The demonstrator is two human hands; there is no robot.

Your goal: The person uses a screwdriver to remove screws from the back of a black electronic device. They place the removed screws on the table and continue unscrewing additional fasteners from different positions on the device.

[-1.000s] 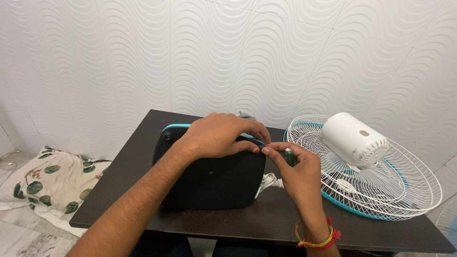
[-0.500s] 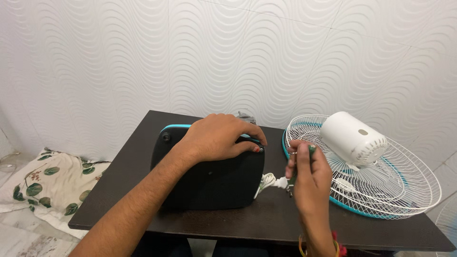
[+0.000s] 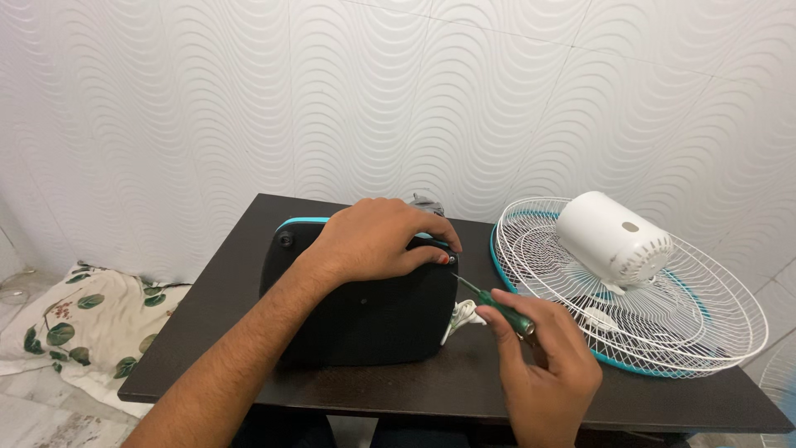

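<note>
Lowered screwdriver point(image 3: 497, 306), seemingly touching base point(image 3: 365, 307).

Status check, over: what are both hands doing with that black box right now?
Left hand pressing down on black base. Right hand gripping green screwdriver, tip at its right edge. White cord bunched beside; fan grille apart.

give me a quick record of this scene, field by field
left hand: left hand pressed flat on top of the black base
right hand: right hand grips a green screwdriver, tip at the base's upper right corner
base: black with teal rim, lying on the dark table
cord: white cord beside the base
fan part: white wire guard with white motor, right of the base
floor: leaf-print cloth on the left
</note>
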